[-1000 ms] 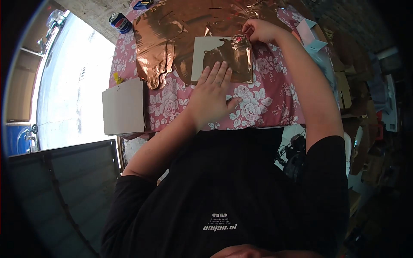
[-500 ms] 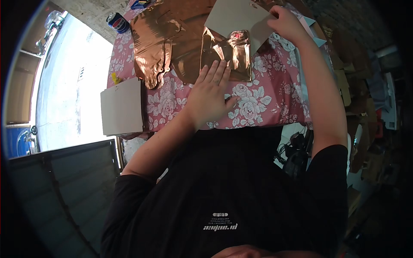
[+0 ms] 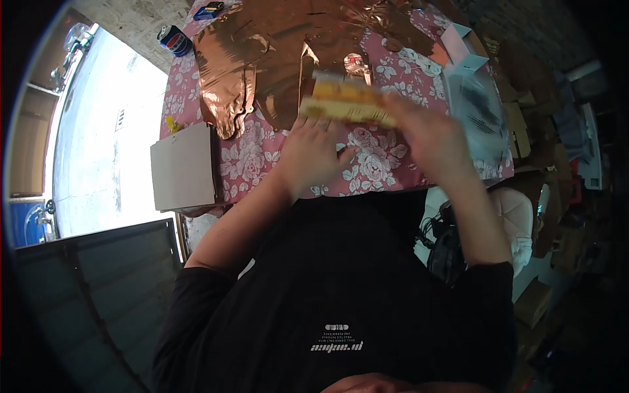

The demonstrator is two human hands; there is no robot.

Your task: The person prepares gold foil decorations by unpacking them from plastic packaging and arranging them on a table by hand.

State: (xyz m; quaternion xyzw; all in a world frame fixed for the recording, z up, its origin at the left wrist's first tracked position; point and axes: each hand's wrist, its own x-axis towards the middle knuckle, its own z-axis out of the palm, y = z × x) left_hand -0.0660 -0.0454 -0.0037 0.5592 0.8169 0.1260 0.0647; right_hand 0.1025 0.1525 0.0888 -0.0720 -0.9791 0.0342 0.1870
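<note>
My right hand (image 3: 436, 141), smeared by motion, grips the right end of a cardboard piece (image 3: 347, 105) with a yellow printed side showing. The cardboard is tilted above the near edge of a small copper-coloured foil piece (image 3: 309, 59) and hides most of it. My left hand (image 3: 310, 156) lies flat on the flowered tablecloth, open, its fingertips partly covered by the cardboard. Whether those fingertips touch the foil is hidden. Beyond both hands spreads a large, wrinkled copper foil sheet (image 3: 275, 33).
A stack of grey cardboard (image 3: 185, 167) sits at the table's left edge. A soda can (image 3: 173, 40) and a blue box (image 3: 208, 10) stand far left. On the right are a white folded carton (image 3: 464, 49) and a clear plastic bag (image 3: 477, 108). Pink tablecloth (image 3: 419, 164) covers the table.
My right hand has come nearer and lower with the cardboard, which has turned from its grey side to a yellow printed one. My left hand has stayed nearly in place.
</note>
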